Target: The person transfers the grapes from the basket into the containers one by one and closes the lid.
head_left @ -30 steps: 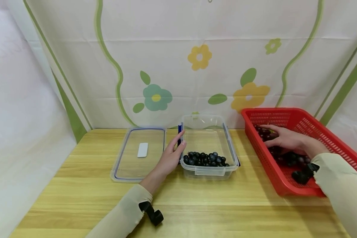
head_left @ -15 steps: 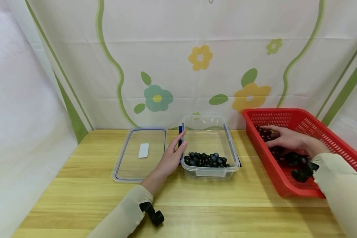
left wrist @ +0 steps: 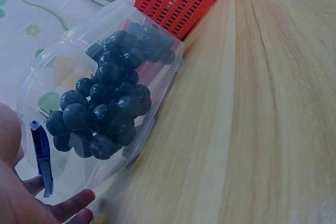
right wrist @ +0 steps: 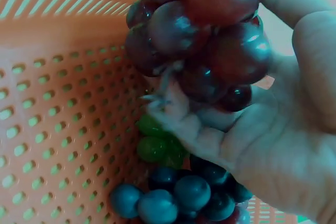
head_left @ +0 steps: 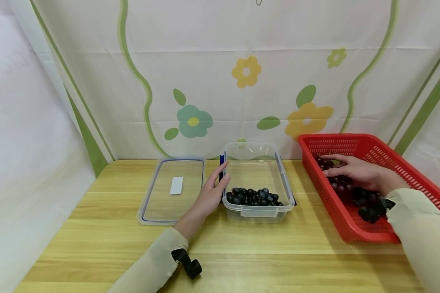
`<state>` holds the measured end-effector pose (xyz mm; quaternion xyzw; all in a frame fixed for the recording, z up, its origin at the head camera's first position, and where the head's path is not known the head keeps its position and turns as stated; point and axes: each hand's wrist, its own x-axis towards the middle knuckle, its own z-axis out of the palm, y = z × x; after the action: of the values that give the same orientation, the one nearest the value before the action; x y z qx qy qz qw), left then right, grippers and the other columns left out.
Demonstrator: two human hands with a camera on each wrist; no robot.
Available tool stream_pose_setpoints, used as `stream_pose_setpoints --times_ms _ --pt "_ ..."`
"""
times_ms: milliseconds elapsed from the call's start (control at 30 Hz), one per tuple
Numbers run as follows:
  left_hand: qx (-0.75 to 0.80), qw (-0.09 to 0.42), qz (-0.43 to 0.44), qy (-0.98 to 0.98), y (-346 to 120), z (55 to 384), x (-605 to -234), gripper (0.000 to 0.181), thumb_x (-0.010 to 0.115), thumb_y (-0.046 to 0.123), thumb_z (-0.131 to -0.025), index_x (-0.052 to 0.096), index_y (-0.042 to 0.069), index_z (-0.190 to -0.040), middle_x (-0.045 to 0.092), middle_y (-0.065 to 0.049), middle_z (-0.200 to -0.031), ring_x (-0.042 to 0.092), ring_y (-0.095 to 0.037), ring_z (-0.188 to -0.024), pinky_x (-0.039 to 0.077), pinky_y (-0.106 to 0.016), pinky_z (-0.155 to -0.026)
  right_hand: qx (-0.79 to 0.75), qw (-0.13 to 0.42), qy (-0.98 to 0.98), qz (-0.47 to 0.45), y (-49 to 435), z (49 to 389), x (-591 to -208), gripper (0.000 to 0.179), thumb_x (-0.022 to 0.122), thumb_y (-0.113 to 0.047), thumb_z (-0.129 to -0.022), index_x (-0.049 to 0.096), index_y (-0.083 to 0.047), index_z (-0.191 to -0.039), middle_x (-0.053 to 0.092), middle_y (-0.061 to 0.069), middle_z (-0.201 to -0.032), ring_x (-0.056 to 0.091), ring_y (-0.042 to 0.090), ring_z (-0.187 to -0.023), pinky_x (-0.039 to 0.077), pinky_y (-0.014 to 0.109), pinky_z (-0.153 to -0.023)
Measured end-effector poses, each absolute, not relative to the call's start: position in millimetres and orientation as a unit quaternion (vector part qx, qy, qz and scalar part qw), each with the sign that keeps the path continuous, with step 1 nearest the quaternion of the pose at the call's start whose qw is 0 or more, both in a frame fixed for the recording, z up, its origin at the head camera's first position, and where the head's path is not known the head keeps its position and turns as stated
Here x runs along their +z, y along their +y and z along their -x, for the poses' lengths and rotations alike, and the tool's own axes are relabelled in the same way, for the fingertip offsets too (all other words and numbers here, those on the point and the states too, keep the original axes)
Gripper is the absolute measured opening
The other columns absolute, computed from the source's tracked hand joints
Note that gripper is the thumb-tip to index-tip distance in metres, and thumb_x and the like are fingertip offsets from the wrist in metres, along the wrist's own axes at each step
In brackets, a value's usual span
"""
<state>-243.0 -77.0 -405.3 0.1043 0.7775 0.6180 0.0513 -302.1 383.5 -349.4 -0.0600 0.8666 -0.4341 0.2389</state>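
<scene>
My left hand (head_left: 210, 194) rests against the left side of a clear plastic food container (head_left: 262, 212), fingers extended. A bunch of dark grapes (head_left: 254, 196) lies at the container's near end; the left wrist view shows these grapes (left wrist: 105, 98) through the clear wall. Inside the red basket (head_left: 346, 217), my right hand (head_left: 363, 173) grips a bunch of red grapes (right wrist: 205, 30). In the right wrist view, fingers curl beneath that bunch, and the thumb lies at its right. Below the hand are green grapes (right wrist: 157, 142) and more dark grapes (right wrist: 178, 195).
The container's lid (head_left: 157, 207), clear with a blue seal and a white label, lies flat on the wooden table (head_left: 220, 260) to the left. A blue latch (left wrist: 42, 156) hangs at the container's side. Behind stands a flower-print curtain (head_left: 220, 81).
In the basket, my right hand has shifted slightly and its thumb has risen a little. More of the red grapes show below it. My left hand and the container stay put.
</scene>
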Motion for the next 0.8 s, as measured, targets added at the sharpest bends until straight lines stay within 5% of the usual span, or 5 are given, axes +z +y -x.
stream_pose_setpoints --times_ms 167,567,700,800 --pt "0.617 0.053 -0.099 0.779 -77.6 243.2 -405.4 0.049 0.046 0.052 -0.112 0.035 0.054 -0.159 0.023 0.010 -0.177 0.018 -0.030 -0.166 0.020 -0.068 -0.130 -0.473 0.248 0.844 0.050 382.4 300.9 -349.3 0.080 0.062 -0.030 -0.108 0.016 -0.012 -0.170 0.015 0.023 -0.172 0.055 0.015 -0.121 0.058 0.040 -0.097" --pt "0.614 0.053 -0.096 0.782 -77.4 244.3 -405.7 0.050 0.047 0.052 -0.112 0.035 0.053 -0.160 0.024 0.007 -0.177 0.020 -0.033 -0.165 0.021 -0.071 -0.128 -0.435 0.229 0.869 0.062 380.5 304.3 -354.0 0.084 0.063 -0.030 -0.107 0.013 -0.009 -0.170 0.023 0.034 -0.168 0.047 0.039 -0.136 0.058 0.047 -0.102" --pt "0.614 0.054 -0.097 0.782 -77.7 244.5 -405.4 0.051 0.047 0.052 -0.112 0.034 0.051 -0.161 0.023 0.006 -0.177 0.020 -0.035 -0.165 0.020 -0.072 -0.128 -0.446 0.224 0.864 0.066 382.3 303.9 -353.1 0.082 0.065 -0.028 -0.106 0.017 -0.011 -0.170 0.025 0.030 -0.167 0.053 0.030 -0.128 0.058 0.038 -0.097" --pt "0.615 0.055 -0.098 0.781 -77.8 243.6 -405.0 0.051 0.046 0.051 -0.112 0.034 0.051 -0.161 0.023 0.007 -0.177 0.020 -0.035 -0.165 0.020 -0.072 -0.128 -0.479 0.217 0.848 0.064 385.2 301.3 -352.5 0.074 0.063 -0.024 -0.107 0.023 -0.014 -0.168 0.033 0.014 -0.163 0.059 0.017 -0.119 0.059 0.035 -0.093"
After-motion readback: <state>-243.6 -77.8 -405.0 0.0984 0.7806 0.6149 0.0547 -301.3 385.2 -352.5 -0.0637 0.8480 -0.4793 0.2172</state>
